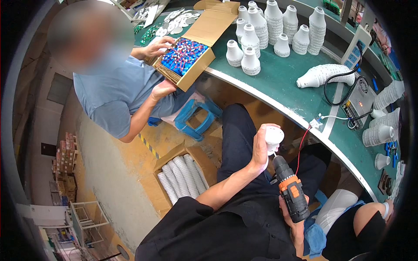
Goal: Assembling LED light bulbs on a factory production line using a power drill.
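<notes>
Left hand (260,150) wrapped around a white plastic bulb housing (274,137), held over the lap below the green tabletop (278,82) edge. Right hand (292,213) grips an orange-black cordless drill (290,189), bit touching the housing. A co-worker's hands hold a cardboard box of blue parts (187,56) at the tabletop's near-left edge.

White plastic housing (273,138) in left hand (260,150); drill (291,194) black with orange collar, in right hand (292,217); thin red wire (301,148) beside it; bench top (278,82) dark green with white edge; stacked cones (278,26) white; brown cardboard box (188,58) full of blue parts with red flecks; stool (197,118) bright blue; floor tape (149,145) striped yellow and black; co-worker's shirt (115,93) pale blue; own sleeves black
</notes>
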Tool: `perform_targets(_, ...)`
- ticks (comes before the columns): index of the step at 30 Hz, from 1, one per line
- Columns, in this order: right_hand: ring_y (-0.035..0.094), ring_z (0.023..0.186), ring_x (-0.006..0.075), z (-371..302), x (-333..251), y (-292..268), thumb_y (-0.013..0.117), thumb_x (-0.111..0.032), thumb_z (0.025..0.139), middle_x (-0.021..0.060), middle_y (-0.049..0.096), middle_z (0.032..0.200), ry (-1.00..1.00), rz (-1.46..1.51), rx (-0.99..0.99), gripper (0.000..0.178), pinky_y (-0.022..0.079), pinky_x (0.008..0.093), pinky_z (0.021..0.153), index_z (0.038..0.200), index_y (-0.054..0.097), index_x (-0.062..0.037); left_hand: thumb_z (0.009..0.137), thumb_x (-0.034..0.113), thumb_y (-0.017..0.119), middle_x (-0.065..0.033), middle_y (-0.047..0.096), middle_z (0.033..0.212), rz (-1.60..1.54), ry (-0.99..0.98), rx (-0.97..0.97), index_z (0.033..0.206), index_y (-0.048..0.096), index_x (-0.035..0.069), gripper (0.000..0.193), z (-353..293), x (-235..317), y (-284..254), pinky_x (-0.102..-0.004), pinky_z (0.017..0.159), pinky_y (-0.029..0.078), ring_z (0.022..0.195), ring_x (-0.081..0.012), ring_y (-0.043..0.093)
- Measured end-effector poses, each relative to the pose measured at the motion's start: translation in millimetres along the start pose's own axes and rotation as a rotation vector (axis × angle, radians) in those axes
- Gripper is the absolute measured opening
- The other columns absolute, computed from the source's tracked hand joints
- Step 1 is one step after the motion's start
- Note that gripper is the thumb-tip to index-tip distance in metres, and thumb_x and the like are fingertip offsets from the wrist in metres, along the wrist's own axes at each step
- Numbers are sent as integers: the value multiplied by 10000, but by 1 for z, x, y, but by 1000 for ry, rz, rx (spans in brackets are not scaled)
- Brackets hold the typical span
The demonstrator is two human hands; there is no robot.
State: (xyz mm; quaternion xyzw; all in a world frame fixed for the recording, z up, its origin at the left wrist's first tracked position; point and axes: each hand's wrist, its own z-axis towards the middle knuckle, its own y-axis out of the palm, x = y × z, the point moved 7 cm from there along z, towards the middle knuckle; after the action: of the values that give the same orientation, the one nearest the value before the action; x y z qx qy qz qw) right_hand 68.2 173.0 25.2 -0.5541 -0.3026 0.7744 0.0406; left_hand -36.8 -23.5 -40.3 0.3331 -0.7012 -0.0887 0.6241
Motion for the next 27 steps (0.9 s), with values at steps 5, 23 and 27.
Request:
perform_targets(5,626,608,131,-3,-1,1,774,-44,857,19,637,738,-26,-13,27,237,491,287,598,1011,594,-34,1044,542,358,-67,652,803,-7,-14,21,1109,630,32,581,2,2,0,-282,554,503,621,-137,610)
perform_targets(23,636,622,107,-22,46,-1,713,1,855,57,689,763,617,517,156,122,510,257,567,973,693,25,1044,523,368,-53,645,834,87,158,-85,1122,618,26,561,43,52,-5,-274,600,506,662,-132,618)
perform_targets(27,632,605,108,-14,50,-9,741,-16,857,48,689,758,688,479,94,148,506,249,556,994,696,16,1012,403,505,-154,642,786,667,498,-169,1099,598,13,410,71,100,39,-403,641,507,693,-252,667)
